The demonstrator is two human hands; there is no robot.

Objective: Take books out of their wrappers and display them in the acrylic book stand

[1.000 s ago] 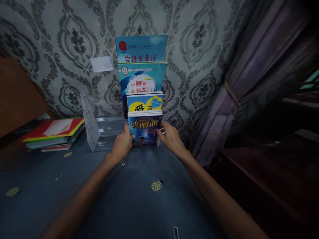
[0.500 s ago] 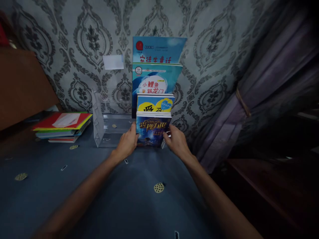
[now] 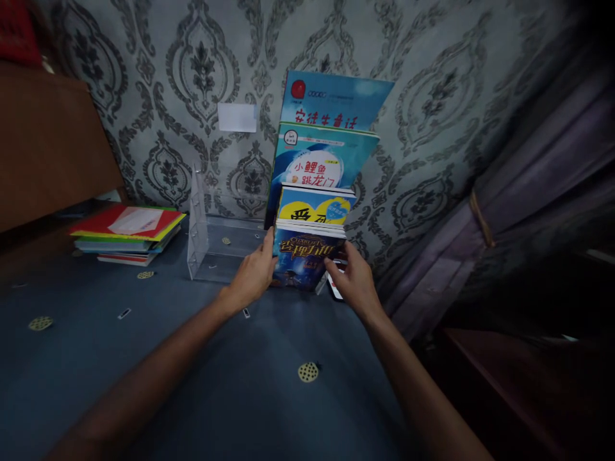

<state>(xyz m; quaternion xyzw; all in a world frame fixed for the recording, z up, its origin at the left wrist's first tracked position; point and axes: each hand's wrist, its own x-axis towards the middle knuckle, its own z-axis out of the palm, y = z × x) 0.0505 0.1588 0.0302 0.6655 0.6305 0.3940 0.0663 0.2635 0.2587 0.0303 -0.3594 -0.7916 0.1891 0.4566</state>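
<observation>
A dark blue book (image 3: 302,259) with gold lettering stands upright at the front of a clear tiered rack (image 3: 198,237). My left hand (image 3: 254,269) closes on its left edge, and my right hand (image 3: 354,278) grips its right edge with the thumb on the cover. Behind it, on rising tiers, are a yellow and blue book (image 3: 312,206), a teal book (image 3: 327,150) and a taller blue book (image 3: 336,96). The lower parts of these rear books are hidden. The rack's left part shows bare tiers.
A stack of books and folders (image 3: 129,221) with a red one on top lies left of the rack. A phone (image 3: 335,288) is partly hidden behind my right hand. A tied curtain (image 3: 461,256) hangs at right, and a brown wooden box (image 3: 48,141) stands at left.
The view has shifted, so the rack and books appear farther right and slightly tilted. Both hands keep hold of the dark blue book's edges. More of the phone shows now.
</observation>
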